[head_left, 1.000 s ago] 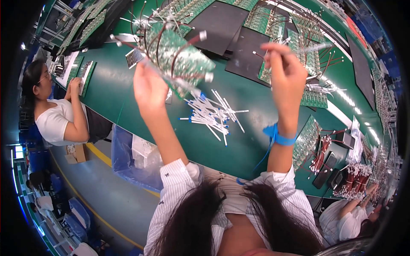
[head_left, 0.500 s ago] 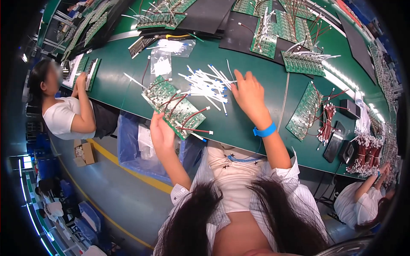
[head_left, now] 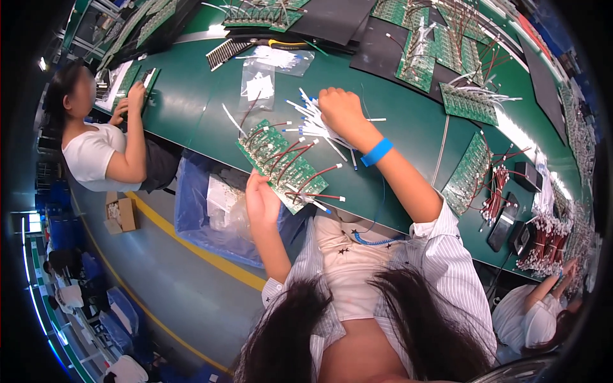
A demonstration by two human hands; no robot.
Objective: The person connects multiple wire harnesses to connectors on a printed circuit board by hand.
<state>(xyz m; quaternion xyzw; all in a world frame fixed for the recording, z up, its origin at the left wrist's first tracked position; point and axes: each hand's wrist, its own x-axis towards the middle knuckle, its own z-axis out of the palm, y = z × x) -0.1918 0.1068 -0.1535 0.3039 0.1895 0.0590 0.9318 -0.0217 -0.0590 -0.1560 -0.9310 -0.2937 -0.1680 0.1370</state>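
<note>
My left hand (head_left: 262, 199) is closed on the near left edge of a green circuit board (head_left: 281, 163), which is held tilted over the table edge. Dark red wires with white plugs stand out from the board, and a white flat cable with a blue end (head_left: 319, 205) sticks out at its near corner. My right hand (head_left: 345, 113), with a blue wrist strap (head_left: 377, 152), is down on a pile of white flat cables with blue ends (head_left: 310, 121). Its fingers are curled, and their tips are hidden, so what they grip cannot be made out.
Clear bags of white parts (head_left: 258, 86) and yellow-black pliers (head_left: 287, 45) lie beyond the pile. Wired boards (head_left: 469, 102) stand at the back right; another board (head_left: 469, 172), red wire bundles (head_left: 495, 195) and a phone (head_left: 503, 223) lie right. A co-worker (head_left: 96, 153) sits left, above a blue-lined bin (head_left: 191, 217).
My right hand has moved left onto the cable pile, its fingers going from spread to curled. The board in my left hand sits farther right in view, and the whole view has shifted slightly.
</note>
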